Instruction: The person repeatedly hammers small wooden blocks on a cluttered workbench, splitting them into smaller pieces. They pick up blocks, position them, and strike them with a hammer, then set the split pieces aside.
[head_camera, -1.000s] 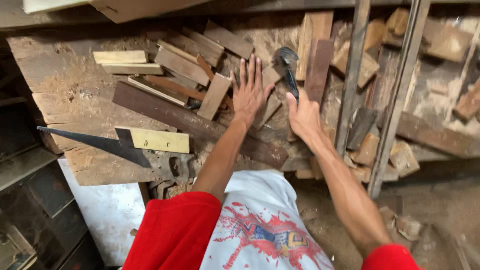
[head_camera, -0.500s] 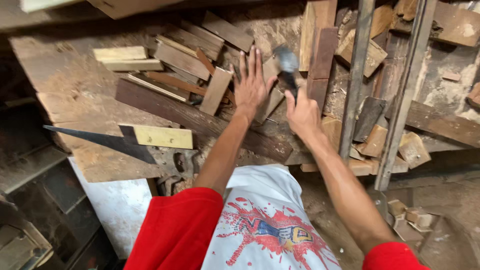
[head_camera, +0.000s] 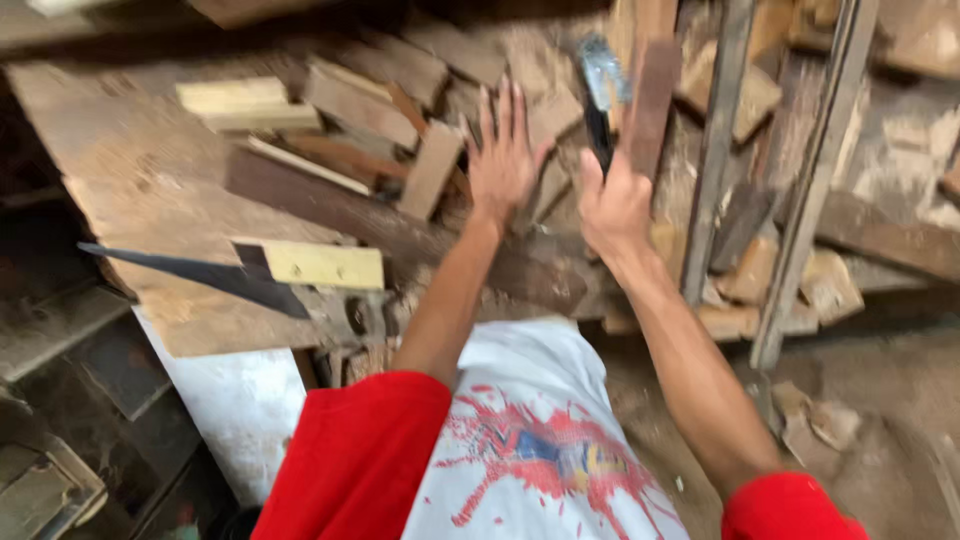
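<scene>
Seen from above, a person in red sleeves reaches both arms to the upper centre of the frame. The right hand (head_camera: 612, 205) grips a dark-handled hammer (head_camera: 603, 85), its head raised. The left hand (head_camera: 503, 160) is spread wide, fingers splayed, over a pile of wood offcuts (head_camera: 360, 105) on the desk (head_camera: 110, 150). A safe strike likely needs those fingers kept off the hammer's line. Motion blur hides what the hammer is aimed at; the left palm covers the wood beneath. A saw (head_camera: 200, 272) lies at left.

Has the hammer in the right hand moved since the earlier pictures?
Yes. The hammer in the right hand has risen slightly toward the dark upright plank beside it.
</scene>
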